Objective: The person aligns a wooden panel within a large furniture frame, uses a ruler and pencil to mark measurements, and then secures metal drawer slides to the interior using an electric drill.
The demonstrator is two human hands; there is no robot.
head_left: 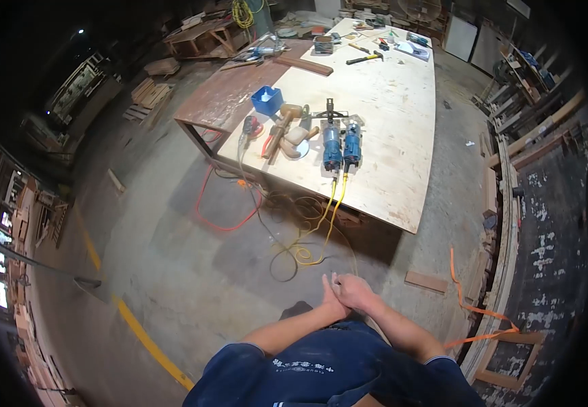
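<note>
My left hand [331,296] and my right hand [353,292] meet in front of my body, short of the table's near edge. Stretched fingers of the left hand point forward; the rest are partly covered. Curled against it, my right hand is closed, and whatever its fingers may hold is hidden. Beyond them on the pale wooden table top [392,169] lie a blue trim router [332,146] and a second trim router [352,142], with yellow cords running off the edge. To their left are a wooden mallet [292,112], a red sander [252,127] and a blue box [267,100].
A tangle of cords [300,254] lies on the floor between me and the table. Farther back on the table are a hammer [365,60] and a wooden strip [304,65]. A board [426,281] and an orange strap [458,285] lie on the right.
</note>
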